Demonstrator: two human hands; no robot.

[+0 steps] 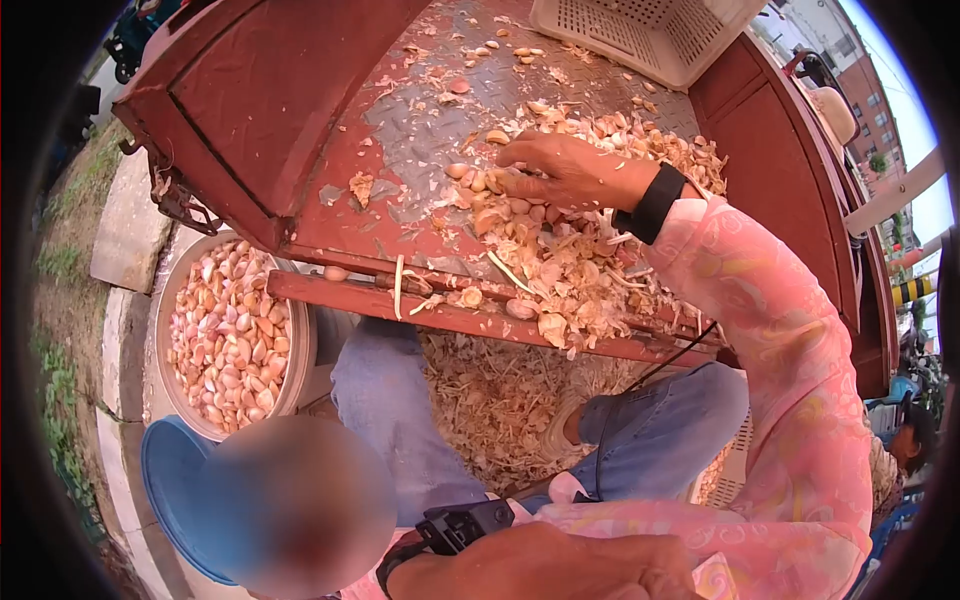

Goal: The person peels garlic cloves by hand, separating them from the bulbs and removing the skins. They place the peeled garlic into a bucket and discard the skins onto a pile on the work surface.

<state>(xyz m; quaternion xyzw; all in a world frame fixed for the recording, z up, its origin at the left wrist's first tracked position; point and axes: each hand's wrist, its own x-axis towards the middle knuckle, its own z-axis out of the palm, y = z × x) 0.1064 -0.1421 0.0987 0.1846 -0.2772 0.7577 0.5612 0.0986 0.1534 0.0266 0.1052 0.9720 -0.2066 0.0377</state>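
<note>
A bucket (230,330) of peeled cloves is kept under the left near edge of the cart bed (420,110), probably for easy dropping, the left hand (560,570) is seen low, its grip not to be told, and the right hand (565,172) is laid, fingers curled narrowly, on the garlic pile (560,262) toward the right edge.

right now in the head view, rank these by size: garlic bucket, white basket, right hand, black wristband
1. garlic bucket
2. white basket, cut off by the frame and farther away, so its rank against the bucket is unsure
3. right hand
4. black wristband
</note>
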